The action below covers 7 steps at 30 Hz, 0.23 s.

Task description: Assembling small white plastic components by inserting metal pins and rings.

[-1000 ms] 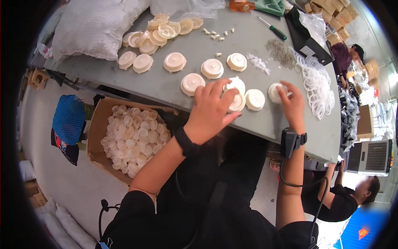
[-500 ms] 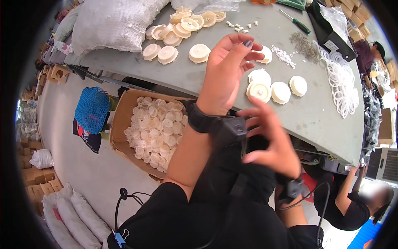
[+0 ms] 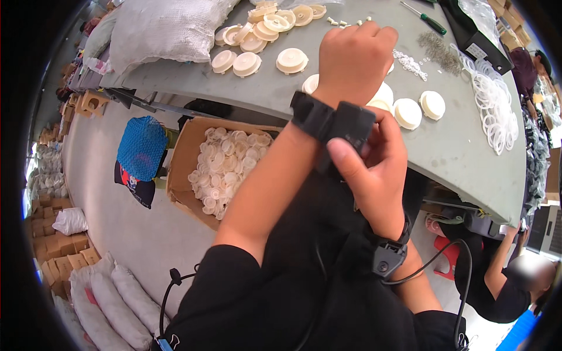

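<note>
Left hand (image 3: 354,55): one, raised over the table edge, back toward the camera, fingers curled into a loose fist; whether anything sits inside cannot be told.
Black wrist band (image 3: 332,121): one, strapped around the left wrist, a boxy black unit on it.
Right hand (image 3: 372,169): one, thumb and fingers grasping the band's unit. A second black device with a cable sits on the right wrist (image 3: 387,257).
Grey table (image 3: 456,152): one.
Cream round caps, single (image 3: 291,59): three lie apart in a row left of the fist; three more show at its right, partly hidden by it (a seventh peeks out just beside the left wrist).
Cream caps, heaped (image 3: 275,17): one pile at the far edge, count unclear.
Cardboard box (image 3: 182,169): one, on the floor below the table, full of small white caps.
White sack (image 3: 164,26): one, on the table's left end.
White rings (image 3: 492,99): one loose heap, far right.
Green-handled screwdriver (image 3: 426,19): one.

Change from half a second ago: the right hand, then hovering with fingers spread below the left wrist, has closed on the band; the left hand's fingers, then extended, have folded in.
</note>
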Tool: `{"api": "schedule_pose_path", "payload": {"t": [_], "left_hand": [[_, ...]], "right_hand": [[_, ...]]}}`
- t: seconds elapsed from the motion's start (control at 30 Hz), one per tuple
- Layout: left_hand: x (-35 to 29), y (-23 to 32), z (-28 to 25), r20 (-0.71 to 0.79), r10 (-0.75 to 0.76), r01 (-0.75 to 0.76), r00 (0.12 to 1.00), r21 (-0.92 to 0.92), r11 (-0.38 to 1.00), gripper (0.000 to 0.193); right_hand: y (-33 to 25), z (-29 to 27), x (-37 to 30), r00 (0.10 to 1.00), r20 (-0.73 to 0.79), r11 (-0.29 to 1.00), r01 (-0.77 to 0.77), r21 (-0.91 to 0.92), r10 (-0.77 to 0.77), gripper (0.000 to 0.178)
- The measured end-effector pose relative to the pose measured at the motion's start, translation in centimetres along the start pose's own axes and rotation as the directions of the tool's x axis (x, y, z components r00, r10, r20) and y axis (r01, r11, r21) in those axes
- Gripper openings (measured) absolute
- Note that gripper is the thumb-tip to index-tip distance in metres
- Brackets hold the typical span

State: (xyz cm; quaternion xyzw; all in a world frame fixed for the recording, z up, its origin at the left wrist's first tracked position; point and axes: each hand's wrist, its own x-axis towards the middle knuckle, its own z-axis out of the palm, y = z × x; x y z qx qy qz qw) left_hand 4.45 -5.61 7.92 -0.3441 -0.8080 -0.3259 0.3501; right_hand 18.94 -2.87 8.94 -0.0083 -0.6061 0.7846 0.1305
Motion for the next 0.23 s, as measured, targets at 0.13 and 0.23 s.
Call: {"api": "schedule_pose_path", "payload": {"t": [0.13,0.23], "left_hand": [[0.7,-0.6,0.7,-0.019,0.226,-0.221,0.974,0.142,0.965,0.010],[1.0,0.0,0.6,0.132,0.283,-0.307,0.950,0.225,0.925,0.011]], "right_hand": [[-1.2,0.2,1.2,0.994,0.046,0.989,-0.107,0.097,0.103,0.038],[-1.7,0.7,2.1,0.993,0.023,0.987,-0.114,0.110,0.112,0.036]]}}
